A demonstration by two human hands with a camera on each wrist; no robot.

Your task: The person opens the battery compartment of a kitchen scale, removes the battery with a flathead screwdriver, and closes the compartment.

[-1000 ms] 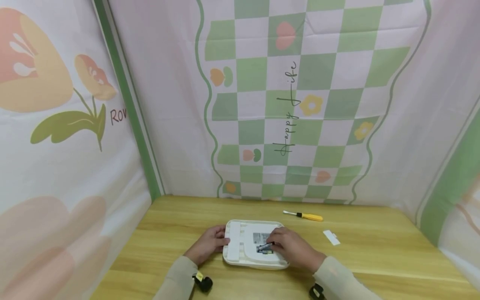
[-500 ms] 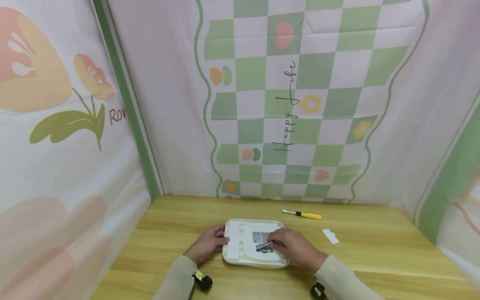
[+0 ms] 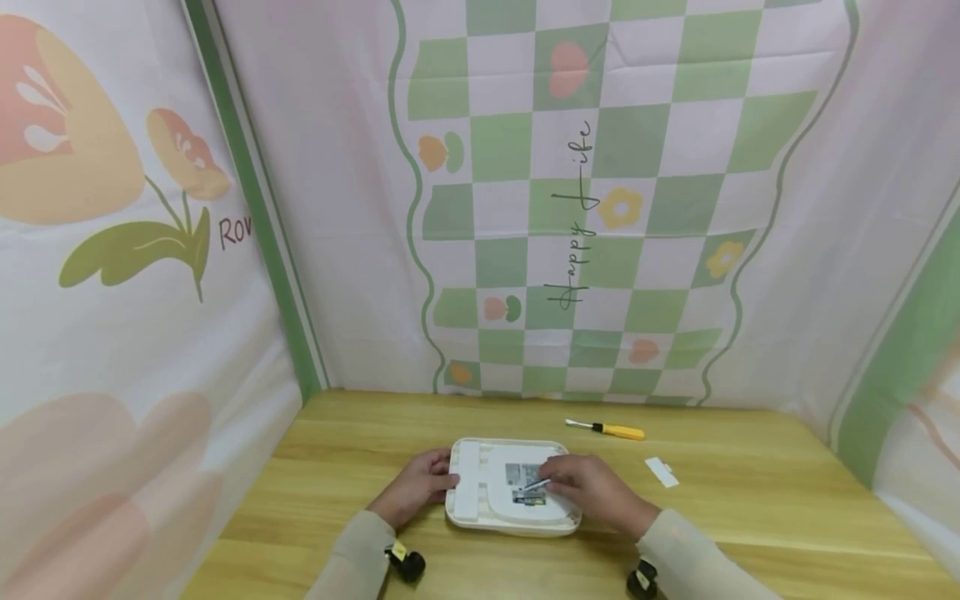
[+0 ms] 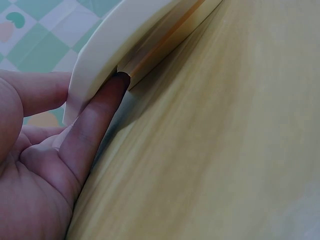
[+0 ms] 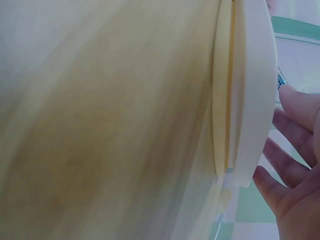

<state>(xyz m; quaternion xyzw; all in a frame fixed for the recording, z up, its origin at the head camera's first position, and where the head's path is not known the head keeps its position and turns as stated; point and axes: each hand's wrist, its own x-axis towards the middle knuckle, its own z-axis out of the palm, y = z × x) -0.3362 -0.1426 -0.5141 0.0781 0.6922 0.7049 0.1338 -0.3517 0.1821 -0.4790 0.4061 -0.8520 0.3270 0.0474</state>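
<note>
A white, rounded rectangular device [image 3: 468, 500] lies flat on the table, with a grey label and an open battery compartment [image 3: 528, 499] facing up. My left hand [image 3: 411, 490] grips its left edge, thumb on top; in the left wrist view a finger reaches under the rim [image 4: 97, 47]. My right hand [image 3: 596, 493] pinches a slim battery [image 3: 537, 484] between thumb and fingers, tilted just over the compartment. A battery appears to lie inside, though it is small in view. From the right wrist, only the battery's end [image 5: 281, 77] shows past the device's side [image 5: 257, 95].
A yellow-handled screwdriver [image 3: 622, 432] lies behind the device to the right. A small white cover with a tab [image 3: 662, 472] rests right of my right hand. Printed curtains [image 3: 360, 250] rise along the wooden table's [image 3: 360, 417] back and sides.
My right hand has shifted slightly right and up with the battery, and more of the compartment shows. My left hand and the device have stayed in place.
</note>
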